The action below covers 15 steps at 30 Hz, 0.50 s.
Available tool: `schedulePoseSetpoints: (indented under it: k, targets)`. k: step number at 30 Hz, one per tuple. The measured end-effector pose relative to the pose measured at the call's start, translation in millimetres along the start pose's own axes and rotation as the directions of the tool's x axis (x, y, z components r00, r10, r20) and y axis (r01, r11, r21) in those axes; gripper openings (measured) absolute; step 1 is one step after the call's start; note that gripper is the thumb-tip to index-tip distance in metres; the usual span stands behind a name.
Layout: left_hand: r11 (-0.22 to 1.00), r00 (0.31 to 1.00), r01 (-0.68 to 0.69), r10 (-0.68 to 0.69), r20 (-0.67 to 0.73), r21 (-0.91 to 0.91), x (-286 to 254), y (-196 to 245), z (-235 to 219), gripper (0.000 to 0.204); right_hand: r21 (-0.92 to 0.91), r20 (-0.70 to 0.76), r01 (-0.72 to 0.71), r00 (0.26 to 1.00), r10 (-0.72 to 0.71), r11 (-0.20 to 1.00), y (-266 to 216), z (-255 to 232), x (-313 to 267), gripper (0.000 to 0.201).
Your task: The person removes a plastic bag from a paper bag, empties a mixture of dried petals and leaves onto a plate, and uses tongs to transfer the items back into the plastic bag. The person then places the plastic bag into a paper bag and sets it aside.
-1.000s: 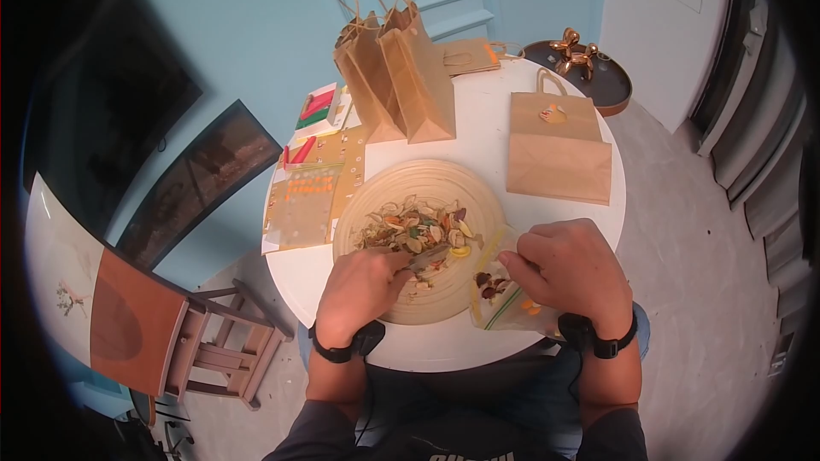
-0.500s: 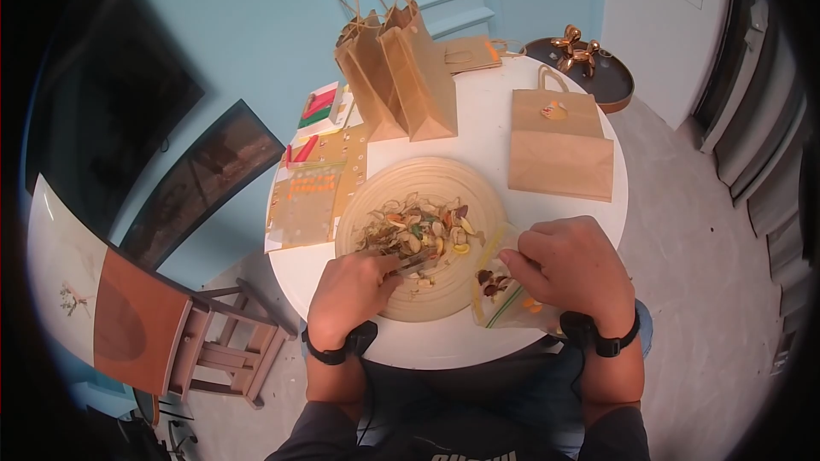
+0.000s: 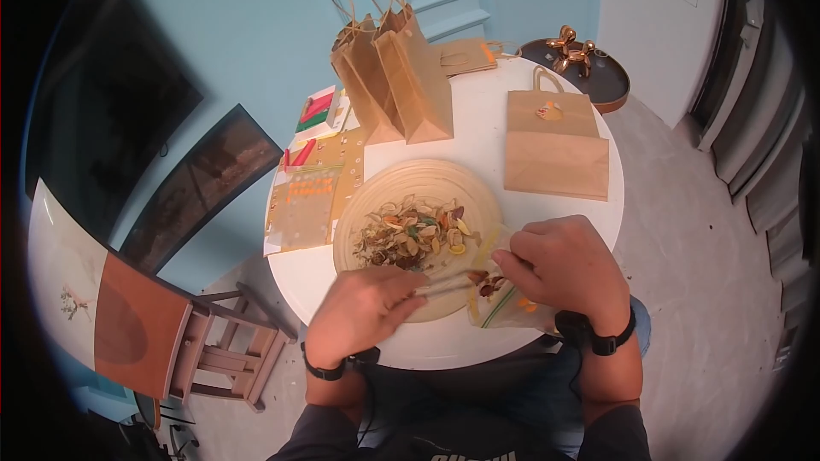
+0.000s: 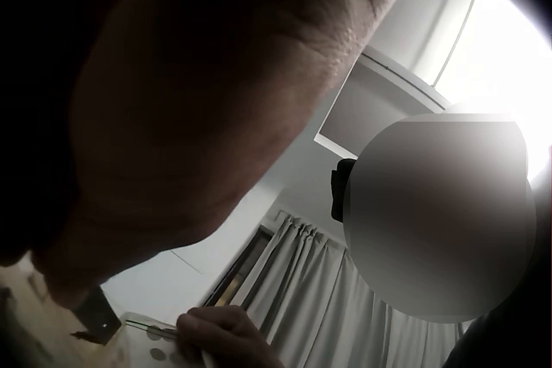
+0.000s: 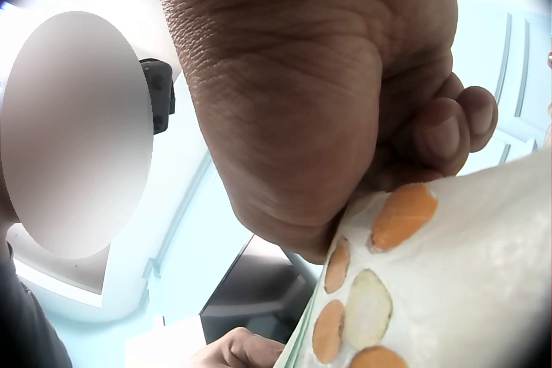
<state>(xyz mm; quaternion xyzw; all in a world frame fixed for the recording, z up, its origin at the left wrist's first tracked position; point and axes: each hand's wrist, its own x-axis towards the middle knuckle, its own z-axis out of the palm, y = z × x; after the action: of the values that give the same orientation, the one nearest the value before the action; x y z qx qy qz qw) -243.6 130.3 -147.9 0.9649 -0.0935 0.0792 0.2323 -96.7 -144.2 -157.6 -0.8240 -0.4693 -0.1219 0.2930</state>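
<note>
My left hand (image 3: 363, 307) pinches thin grey tweezers (image 3: 446, 288) over the near edge of a round tan plate (image 3: 346, 205). Their tips reach right to the mouth of a clear zip bag (image 3: 512, 318) with a green seal line. My right hand (image 3: 564, 260) grips that bag by its upper edge, thumb and curled fingers on it. Dark red dried pieces (image 3: 487, 286) show at the bag's mouth. On the plate lies a heap of mixed dried petals and slices (image 3: 410, 230). The right wrist view shows orange ovals (image 5: 404, 217) on the bag.
Two tall paper bags (image 3: 414, 94) stand behind the plate, with a flat one (image 3: 465, 58) beyond. Another paper bag (image 3: 555, 154) lies back right. Patterned sheets (image 3: 303, 205) and a box of coloured sticks (image 3: 318, 111) sit left on the white round table (image 3: 410, 350).
My left hand has turned and moved the tweezers from the heap rightward and nearer, to the bag's mouth. My right hand has stayed on the bag almost unmoved.
</note>
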Motion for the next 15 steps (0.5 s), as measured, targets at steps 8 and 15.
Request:
schedulePoseSetpoints:
  k: [8,15]
  targets:
    - [0.986,0.994,0.107,-0.101,-0.047,0.131,10.2,-10.5,9.1,0.038,-0.003,-0.01,-0.009,1.0,0.009,1.0,1.4,-4.2,-2.9,0.035]
    - [0.954,0.975,0.198,-0.215,0.052,0.223,25.0,-28.8,25.8,0.032,-0.003,-0.008,-0.007,1.0,0.007,1.0,0.9,-5.6,-3.9,0.035]
